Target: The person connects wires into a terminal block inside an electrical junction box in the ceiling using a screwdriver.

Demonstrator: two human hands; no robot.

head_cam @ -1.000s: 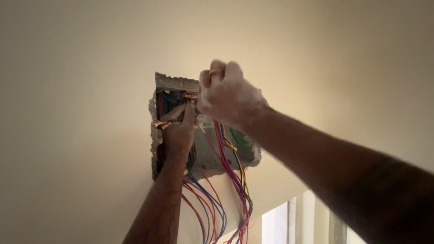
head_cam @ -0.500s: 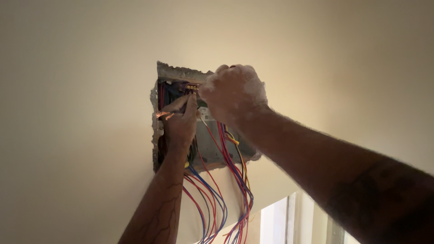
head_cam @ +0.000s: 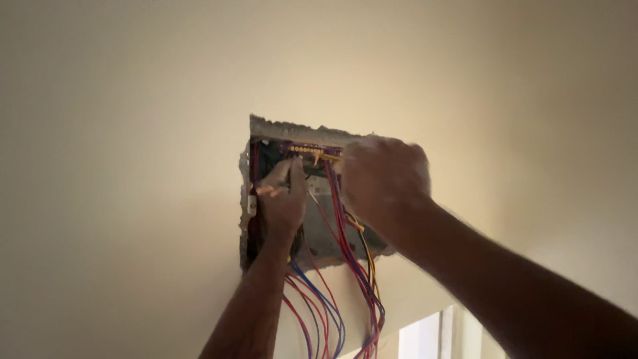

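Observation:
A rough rectangular opening (head_cam: 266,127) is cut into a cream wall, with an electrical box recessed inside it. Red, blue and yellow wires (head_cam: 345,292) spill out of its lower edge and hang down. Near the top of the box runs a brass terminal strip (head_cam: 307,150). My left hand (head_cam: 282,196) reaches up into the box and pinches a thin wire end between its fingers. My right hand (head_cam: 382,176) is closed in a fist at the strip's right end, blurred; what it grips is hidden.
The cream wall (head_cam: 119,166) fills most of the view. A bright window with a pale frame (head_cam: 432,336) shows at the bottom right, below my right forearm.
The view has shifted, so the opening now sits lower and further right. My right hand has moved slightly right along the top of the box. My left hand stays inside the box.

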